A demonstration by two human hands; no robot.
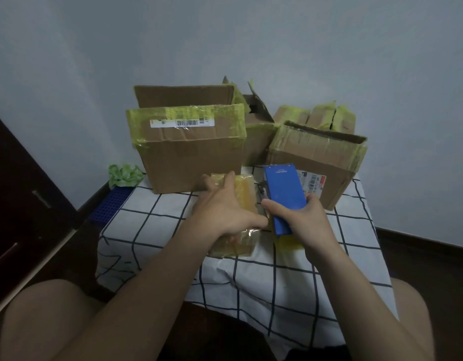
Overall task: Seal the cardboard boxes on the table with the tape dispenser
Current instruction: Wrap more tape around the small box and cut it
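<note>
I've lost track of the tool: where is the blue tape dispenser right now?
Head view, right of centre: the blue tape dispenser is gripped in the right hand, just right of the small taped box under the left hand.

Small taped box [244,196]: middle covered by left hand [225,212]. Tape roll [290,242]: only a yellowish sliver shows below the tape dispenser [285,194]; the rest sits behind it and the right hand [303,220]. Shipping label [312,182] on right-hand box [316,155]: left part behind dispenser. Barcode label [182,123] on big box [191,162]: print too small to read. Rear boxes [259,131]: mostly screened by the front ones.
</note>
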